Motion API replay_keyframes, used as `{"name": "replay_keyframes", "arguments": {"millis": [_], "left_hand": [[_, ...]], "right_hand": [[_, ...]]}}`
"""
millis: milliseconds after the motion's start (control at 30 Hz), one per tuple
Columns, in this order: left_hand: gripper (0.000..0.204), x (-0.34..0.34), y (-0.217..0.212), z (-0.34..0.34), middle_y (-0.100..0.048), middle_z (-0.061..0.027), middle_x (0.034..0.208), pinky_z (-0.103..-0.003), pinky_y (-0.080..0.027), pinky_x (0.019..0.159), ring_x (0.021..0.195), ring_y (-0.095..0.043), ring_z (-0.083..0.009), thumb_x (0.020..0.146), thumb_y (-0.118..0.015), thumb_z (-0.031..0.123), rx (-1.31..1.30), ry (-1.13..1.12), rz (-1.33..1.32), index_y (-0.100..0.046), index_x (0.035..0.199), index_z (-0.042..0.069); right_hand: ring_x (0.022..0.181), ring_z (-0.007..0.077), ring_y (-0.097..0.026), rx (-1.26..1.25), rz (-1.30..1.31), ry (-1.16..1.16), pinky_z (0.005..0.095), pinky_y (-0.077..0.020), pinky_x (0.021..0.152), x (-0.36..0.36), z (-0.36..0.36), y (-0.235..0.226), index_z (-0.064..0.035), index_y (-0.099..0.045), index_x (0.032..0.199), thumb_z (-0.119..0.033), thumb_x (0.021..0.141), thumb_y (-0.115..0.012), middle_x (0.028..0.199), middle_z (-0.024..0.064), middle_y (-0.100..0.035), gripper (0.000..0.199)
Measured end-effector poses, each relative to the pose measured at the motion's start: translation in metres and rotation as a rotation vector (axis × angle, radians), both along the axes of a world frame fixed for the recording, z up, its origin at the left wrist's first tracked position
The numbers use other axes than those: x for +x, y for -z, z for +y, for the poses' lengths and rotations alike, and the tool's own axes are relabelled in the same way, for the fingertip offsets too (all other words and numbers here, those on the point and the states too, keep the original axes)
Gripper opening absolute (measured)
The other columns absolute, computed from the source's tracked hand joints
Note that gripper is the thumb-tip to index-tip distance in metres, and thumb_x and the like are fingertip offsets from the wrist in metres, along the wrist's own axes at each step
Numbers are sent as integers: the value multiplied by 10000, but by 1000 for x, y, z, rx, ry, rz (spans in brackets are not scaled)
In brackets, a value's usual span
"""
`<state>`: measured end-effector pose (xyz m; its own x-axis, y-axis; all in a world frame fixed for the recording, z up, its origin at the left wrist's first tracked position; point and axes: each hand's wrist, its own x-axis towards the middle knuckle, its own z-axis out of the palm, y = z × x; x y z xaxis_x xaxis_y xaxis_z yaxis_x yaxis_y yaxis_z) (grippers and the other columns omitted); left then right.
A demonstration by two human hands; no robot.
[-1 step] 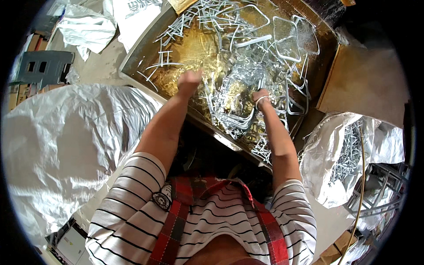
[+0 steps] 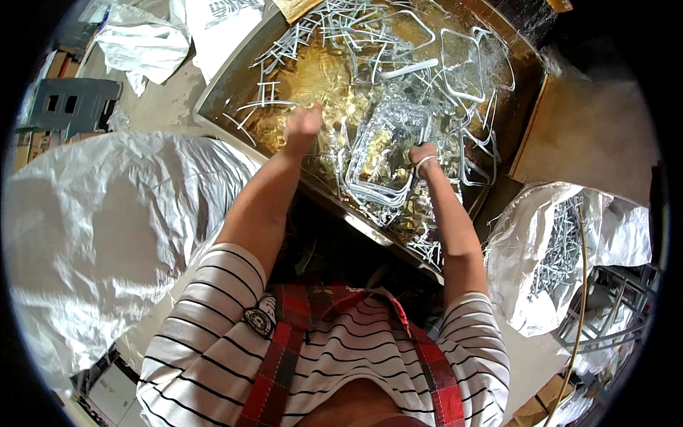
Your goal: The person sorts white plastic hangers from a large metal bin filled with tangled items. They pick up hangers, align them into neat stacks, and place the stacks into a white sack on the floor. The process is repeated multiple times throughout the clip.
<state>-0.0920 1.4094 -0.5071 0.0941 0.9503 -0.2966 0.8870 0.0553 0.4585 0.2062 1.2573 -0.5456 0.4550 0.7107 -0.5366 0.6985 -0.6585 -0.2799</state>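
Closed around the side of a bundle of bent metal frames (image 2: 388, 198), my right hand (image 2: 425, 154) is at the water, a pale band round its wrist. The bundle is rounded and rectangular, made of several thin silvery rods, and lies partly under the rippling water. Left of it, over the yellowish water, is my left hand (image 2: 304, 123); its fingers look curled but are smeared, so whether it grips anything is unclear. Both arms reach over the near rim of a metal tank (image 2: 363, 225). Loose bent frames (image 2: 461, 64) lie farther back in the tank.
Small joined rods (image 2: 284, 50) lie along the tank's far left side. A brown board (image 2: 580, 135) leans at right, above a white sack of metal pieces (image 2: 558, 242). A big silvery-white cover (image 2: 114, 235) bulges at left. A thin hose (image 2: 582, 285) hangs at right.
The splashing around the bundle has eased and its rounded outline shows more plainly. My left hand has shifted slightly; my right hand stays on the frames.
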Motion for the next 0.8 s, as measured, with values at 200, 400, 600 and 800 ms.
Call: {"name": "replay_keyframes", "arguments": {"millis": [200, 400, 600, 800], "left_hand": [[296, -33, -98, 26, -587, -123, 1033, -457, -431, 783, 925, -556, -296, 810, -503, 265, 390, 407, 205, -587, 1027, 83], [189, 14, -331, 23, -592, -150, 954, -499, -355, 872, 912, -570, -245, 856, -471, 167, 858, 784, 233, -591, 963, 68], [529, -78, -626, -56, -637, -114, 924, -449, -404, 800, 886, -595, -271, 735, -567, 578, 955, 673, 296, -651, 923, 91], [374, -312, -696, -179, -602, -97, 726, -329, -438, 600, 659, -556, -216, 730, -608, 414, 345, 551, 506, -621, 842, 57]], "right_hand": [[691, 297, -616, 389, -156, 85, 390, -477, 586, 48, 8, -96, -3, -610, 721, -205, 713, -540, 749, 178, -623, 214], [755, 302, -625, 480, -316, 340, 382, -484, 615, 64, -52, -217, 1, -623, 866, -194, 764, -609, 800, 186, -637, 220], [638, 301, -553, 960, -143, 403, 389, -416, 558, 103, 34, -347, 8, -582, 837, -251, 827, -509, 762, 173, -589, 269], [704, 305, -576, 1357, 196, -276, 391, -443, 614, -182, 112, -587, -5, -603, 866, -237, 786, -507, 811, 174, -605, 263]]}}
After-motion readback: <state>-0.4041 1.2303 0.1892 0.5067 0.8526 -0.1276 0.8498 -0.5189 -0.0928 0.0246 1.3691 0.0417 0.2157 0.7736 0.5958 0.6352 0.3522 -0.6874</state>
